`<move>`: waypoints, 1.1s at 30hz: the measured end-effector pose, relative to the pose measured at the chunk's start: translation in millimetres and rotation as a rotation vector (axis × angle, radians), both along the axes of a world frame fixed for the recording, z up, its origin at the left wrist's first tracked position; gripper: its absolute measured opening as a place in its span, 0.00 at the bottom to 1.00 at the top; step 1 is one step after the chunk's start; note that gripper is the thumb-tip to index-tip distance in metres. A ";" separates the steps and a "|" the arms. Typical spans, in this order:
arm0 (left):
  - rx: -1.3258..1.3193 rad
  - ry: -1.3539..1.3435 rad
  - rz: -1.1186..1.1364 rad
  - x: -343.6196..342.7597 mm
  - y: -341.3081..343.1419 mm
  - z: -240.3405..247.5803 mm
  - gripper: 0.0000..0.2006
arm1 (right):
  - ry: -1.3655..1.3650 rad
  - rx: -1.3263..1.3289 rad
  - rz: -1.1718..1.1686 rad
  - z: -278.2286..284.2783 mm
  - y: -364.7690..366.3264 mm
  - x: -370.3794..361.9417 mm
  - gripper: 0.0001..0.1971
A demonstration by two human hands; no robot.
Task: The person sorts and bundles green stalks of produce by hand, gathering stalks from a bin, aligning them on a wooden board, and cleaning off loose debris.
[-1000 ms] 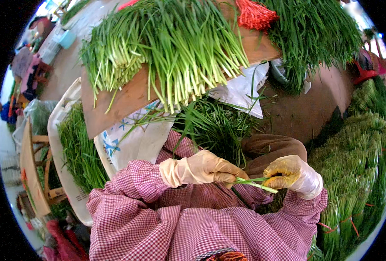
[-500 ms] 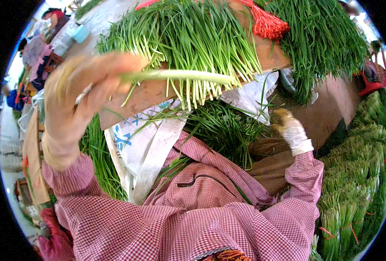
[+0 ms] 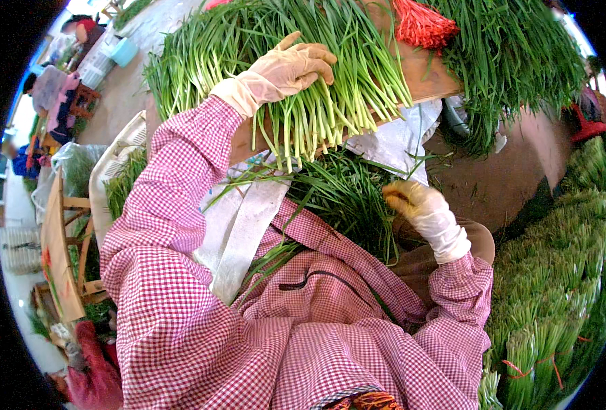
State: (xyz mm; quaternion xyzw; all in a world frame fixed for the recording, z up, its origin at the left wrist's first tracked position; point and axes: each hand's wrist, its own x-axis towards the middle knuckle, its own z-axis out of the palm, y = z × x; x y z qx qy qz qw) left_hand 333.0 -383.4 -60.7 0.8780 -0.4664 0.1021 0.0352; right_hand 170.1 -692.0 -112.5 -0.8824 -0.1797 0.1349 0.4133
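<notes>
A thick layer of green garlic chives [image 3: 330, 102] lies on a wooden board [image 3: 422, 75], pale stem ends toward me. My left hand [image 3: 286, 72], in a thin pale glove, rests over the chives with its fingers stretched and slightly bent, holding nothing. My right hand [image 3: 422, 205], also gloved and yellow-stained at the fingers, is curled closed above my lap. What its fingers hold, if anything, is hidden. Loose green leaves [image 3: 347, 191] are heaped in front of me, left of that hand.
Red ties [image 3: 422, 26] hang over the board's far end, beside another chive pile [image 3: 508, 61]. Tied chive bundles [image 3: 549, 273] stand along my right. At left are a white plastic basket [image 3: 101, 178] and a wooden stand [image 3: 64, 253]. Other people work at the far left.
My left hand has swung right and forward onto the chives; the pale stalk seen by it is no longer in it. My right hand has moved slightly left and nearer.
</notes>
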 end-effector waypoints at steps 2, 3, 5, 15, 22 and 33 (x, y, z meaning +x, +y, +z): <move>-0.155 -0.013 0.055 -8.0 -1.2 -0.8 0.14 | -0.153 0.179 -0.009 19.8 16.7 11.3 0.10; -0.234 -0.022 0.082 -10.3 -3.9 -0.6 0.15 | -0.357 0.182 0.049 30.7 25.4 21.8 0.11; -0.318 -0.003 0.045 -10.7 -16.1 -2.6 0.17 | -0.576 0.121 0.011 54.3 51.9 34.7 0.12; -0.227 0.045 0.090 -9.2 -31.7 -35.0 0.19 | -0.819 -0.425 0.105 39.0 85.0 57.2 0.05; -0.293 0.020 0.149 -19.2 -34.3 -30.1 0.18 | 0.494 -0.748 0.787 36.0 59.5 -27.8 0.16; -0.874 0.106 0.413 -152.4 -12.6 -25.0 0.21 | -0.626 -0.009 -0.182 31.1 14.1 141.5 0.14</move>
